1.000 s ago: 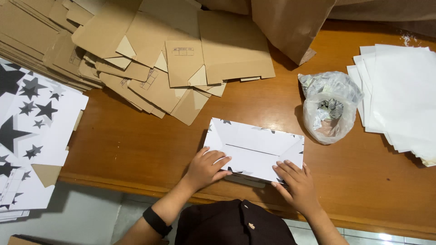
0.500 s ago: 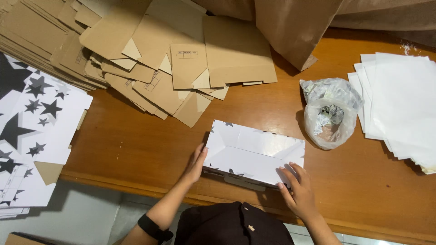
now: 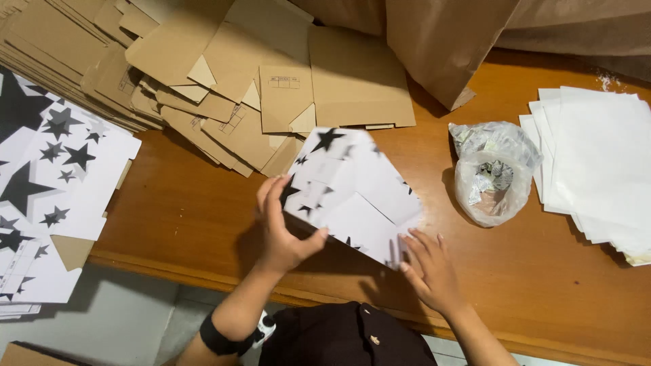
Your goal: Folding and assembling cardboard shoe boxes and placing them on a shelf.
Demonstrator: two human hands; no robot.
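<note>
Lifted off tabletop (image 3: 203, 224) front edge and tilted: star-printed paper bag (image 3: 352, 193), half-folded, left hand (image 3: 281, 227) gripping, right hand (image 3: 430, 271) spread wide, unfinished.

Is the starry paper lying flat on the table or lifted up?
Lifted and tilted: the left hand grips the folded star-printed paper by its edge, raising it off the wooden table.

**Open wood in the lower half, clutter along the top and sides**

Bare tabletop (image 3: 190, 217) lies open at lower left and lower right of the frame. Cardboard blanks (image 3: 224, 88) crowd the upper left; star-printed sheets (image 3: 61, 183) fill the left edge. A plastic bag (image 3: 494, 173) and white paper stack (image 3: 597, 163) block the right. Brown paper bags (image 3: 441, 41) close off the top.
</note>
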